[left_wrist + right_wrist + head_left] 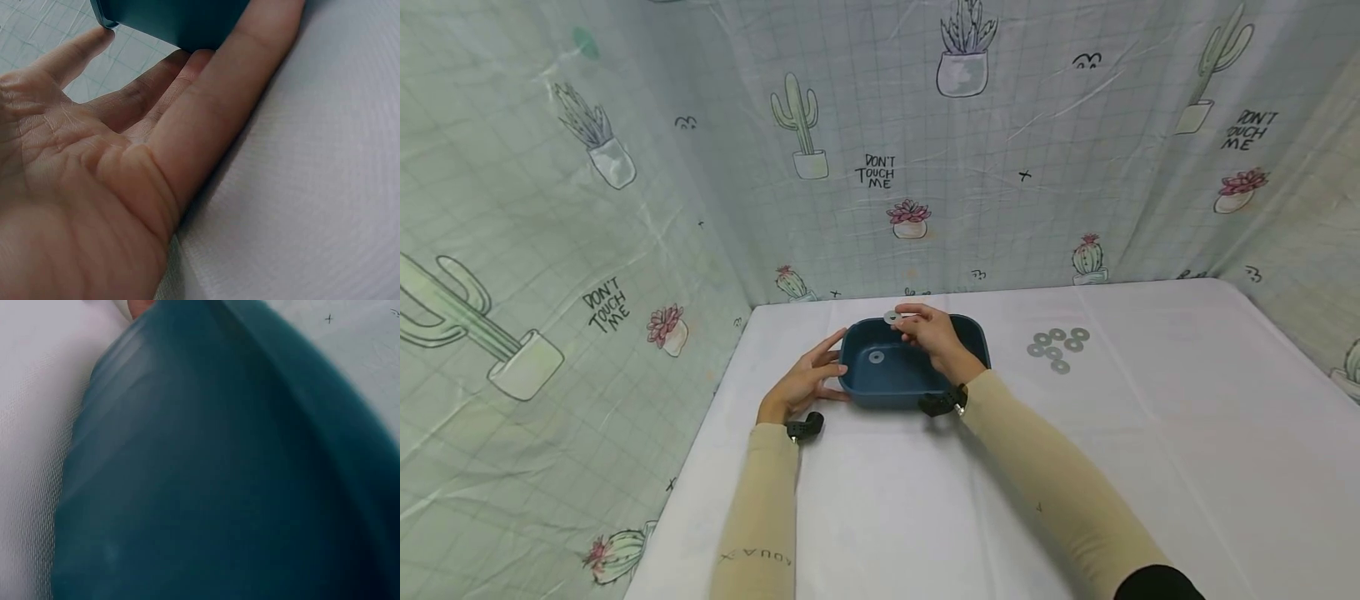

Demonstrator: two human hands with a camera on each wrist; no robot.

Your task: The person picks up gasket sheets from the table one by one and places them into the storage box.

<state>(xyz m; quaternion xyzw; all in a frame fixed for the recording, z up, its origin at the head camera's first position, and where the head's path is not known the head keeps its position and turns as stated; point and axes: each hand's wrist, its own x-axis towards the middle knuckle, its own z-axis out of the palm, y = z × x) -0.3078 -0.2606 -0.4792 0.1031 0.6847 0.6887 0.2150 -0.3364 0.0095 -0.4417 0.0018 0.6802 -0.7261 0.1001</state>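
Note:
A dark blue rectangular basin (880, 401) stands on the white-covered table. My left hand (801, 382) is at its left end, thumb at the rim and the other fingers spread; in the left wrist view those fingers look nearly straight against the outer wall. Over the basin, my right hand (931, 335) pinches a flat grey washer (891, 317) between thumb and fingertips, near the far rim. Another washer (876, 357) lies on the basin floor. The right wrist view is filled by the basin's wall (175, 450), so the right fingers are hidden there.
To the right of the basin, several grey washers (1053, 352) lie in a loose group on the white table cover (880, 500). A cactus-printed curtain (722, 183) hangs behind the table and along its sides.

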